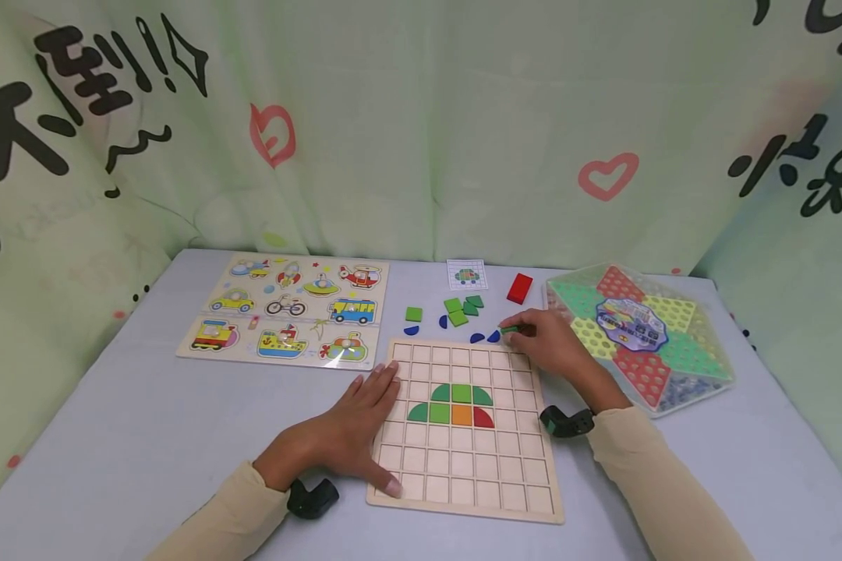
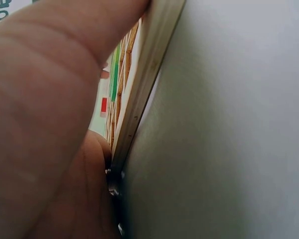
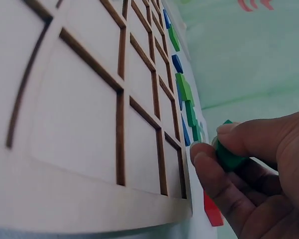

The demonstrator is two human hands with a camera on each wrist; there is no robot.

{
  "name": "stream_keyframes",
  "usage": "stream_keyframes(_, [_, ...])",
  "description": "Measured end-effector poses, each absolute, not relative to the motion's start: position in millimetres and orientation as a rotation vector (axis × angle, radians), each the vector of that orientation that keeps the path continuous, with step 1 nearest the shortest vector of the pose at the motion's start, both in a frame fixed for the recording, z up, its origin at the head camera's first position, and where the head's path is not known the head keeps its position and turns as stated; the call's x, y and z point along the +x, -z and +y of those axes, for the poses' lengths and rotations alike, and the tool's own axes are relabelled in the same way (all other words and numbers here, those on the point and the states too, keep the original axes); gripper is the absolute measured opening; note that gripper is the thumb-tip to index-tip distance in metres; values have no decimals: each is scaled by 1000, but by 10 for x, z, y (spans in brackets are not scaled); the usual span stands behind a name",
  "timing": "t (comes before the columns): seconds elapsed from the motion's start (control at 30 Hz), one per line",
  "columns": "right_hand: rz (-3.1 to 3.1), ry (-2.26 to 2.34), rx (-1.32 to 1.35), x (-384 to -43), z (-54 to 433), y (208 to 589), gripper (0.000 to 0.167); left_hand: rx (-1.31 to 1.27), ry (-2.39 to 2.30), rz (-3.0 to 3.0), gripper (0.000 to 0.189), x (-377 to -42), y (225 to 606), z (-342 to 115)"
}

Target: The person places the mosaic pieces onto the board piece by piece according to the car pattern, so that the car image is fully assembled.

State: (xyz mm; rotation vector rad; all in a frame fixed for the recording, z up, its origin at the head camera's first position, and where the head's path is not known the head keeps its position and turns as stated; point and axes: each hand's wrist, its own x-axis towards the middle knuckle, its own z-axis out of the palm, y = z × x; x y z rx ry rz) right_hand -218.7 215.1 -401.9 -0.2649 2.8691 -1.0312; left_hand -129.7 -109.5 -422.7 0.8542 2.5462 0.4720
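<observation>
My left hand point(image 1: 347, 428) lies spread over the left edge of a wooden grid board point(image 1: 463, 492), thumb near its lower corner and fingertips at the upper left side. Set in the middle of the grid are green pieces point(image 1: 440, 413), an orange square point(image 1: 461, 414) and a red rounded piece point(image 1: 483, 418). Past the board's far right corner, my right hand point(image 1: 550, 343) pinches a small dark green block point(image 3: 230, 155) between thumb and fingers. Its full outline is partly hidden by the fingers. Blue half-round pieces point(image 1: 493, 336) lie just left of that hand.
Loose green squares point(image 1: 414, 314) and dark green pieces point(image 1: 473, 301) lie behind the board. Farther back are a small picture card point(image 1: 466, 274) and a red block point(image 1: 519, 288). A vehicle puzzle point(image 1: 302, 312) stands left, a hexagonal game box point(image 1: 695, 351) right. A curtain point(image 1: 435, 140) hangs behind.
</observation>
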Motion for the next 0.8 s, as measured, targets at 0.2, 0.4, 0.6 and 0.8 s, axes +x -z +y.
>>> stream_keyframes(0.2, [2875, 1091, -213, -2174, 2171, 3987, 26, 851, -493, 2540, 136, -1297, 4221, -1092])
stream_keyframes(0.4, [2864, 1101, -269, -2153, 2194, 3975, 24, 850, -503, 2538, 136, -1289, 4212, -1094])
stream_keyframes(0.6, [2849, 1117, -307, -2126, 2195, 3954, 31, 847, -503, 2529, 136, -1288, 4196, -1094])
stream_keyframes(0.8, [2826, 1215, -224, -2103, 2163, 3941, 35, 855, -500, 2533, 135, -1280, 4195, -1099])
